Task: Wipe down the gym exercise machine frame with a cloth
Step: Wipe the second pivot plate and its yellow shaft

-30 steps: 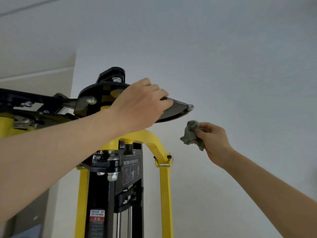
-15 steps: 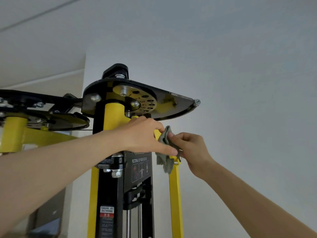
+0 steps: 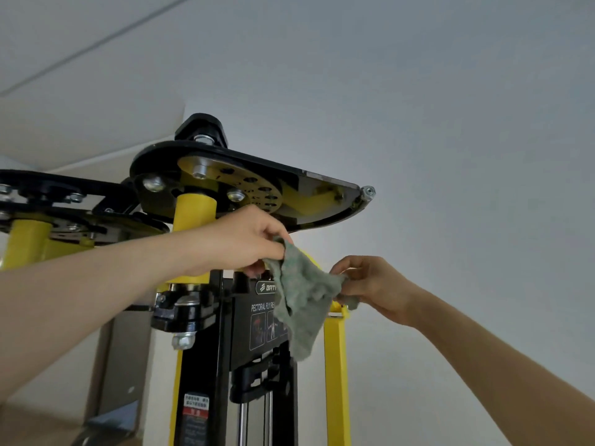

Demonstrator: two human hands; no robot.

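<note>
A grey-green cloth [image 3: 301, 294] hangs spread out in front of the yellow and black machine frame [image 3: 336, 365]. My left hand [image 3: 248, 243] pinches the cloth's upper left corner. My right hand [image 3: 373, 284] pinches its right edge. Both hands are just below the black cam plate [image 3: 309, 191] at the top of the machine. The cloth covers part of the black instruction placard [image 3: 260, 320] and the top of the curved yellow tube.
A second black arm assembly [image 3: 64, 201] with a yellow post reaches out at the left. The white wall and ceiling fill the right and top. Steel guide rods [image 3: 256, 420] run down the centre of the machine.
My left hand came off the cam plate, dropped to the cloth and took hold of it. The bunched cloth has been pulled open between both hands.
</note>
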